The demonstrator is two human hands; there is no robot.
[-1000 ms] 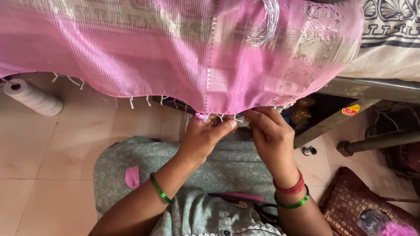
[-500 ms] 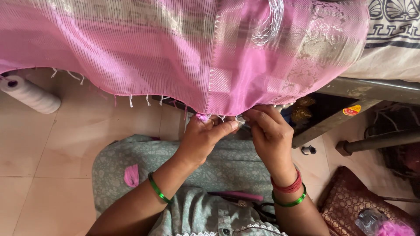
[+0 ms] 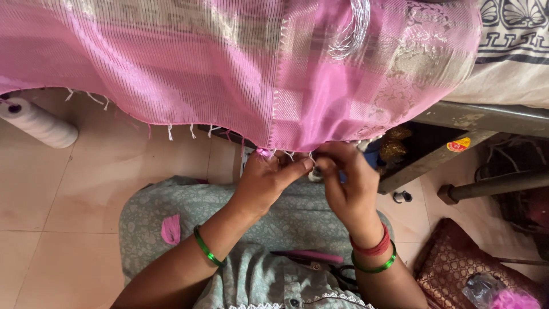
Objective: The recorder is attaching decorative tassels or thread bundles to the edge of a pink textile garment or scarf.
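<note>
A pink woven cloth (image 3: 229, 68) with silver patterning hangs across the top of the view, its lower edge trimmed with small white tassels (image 3: 170, 133). My left hand (image 3: 269, 180) and my right hand (image 3: 346, 183) meet just under that edge, both pinching the fringe threads (image 3: 311, 166) at the hem. Thumb and forefinger of each hand are closed on the threads. Green bangles sit on both wrists, with a red one on the right. Pink-handled scissors (image 3: 320, 260) lie in my lap on grey-green patterned clothing.
A white thread cone (image 3: 37, 123) lies on the tiled floor at left. A small pink tuft (image 3: 170, 229) rests on my knee. A metal frame (image 3: 457, 151) and pipe (image 3: 497, 186) stand at right, above a maroon patterned bag (image 3: 457, 263).
Both hands have stayed at the hem, with the fingers shifting slightly on the threads. The view has drifted a little.
</note>
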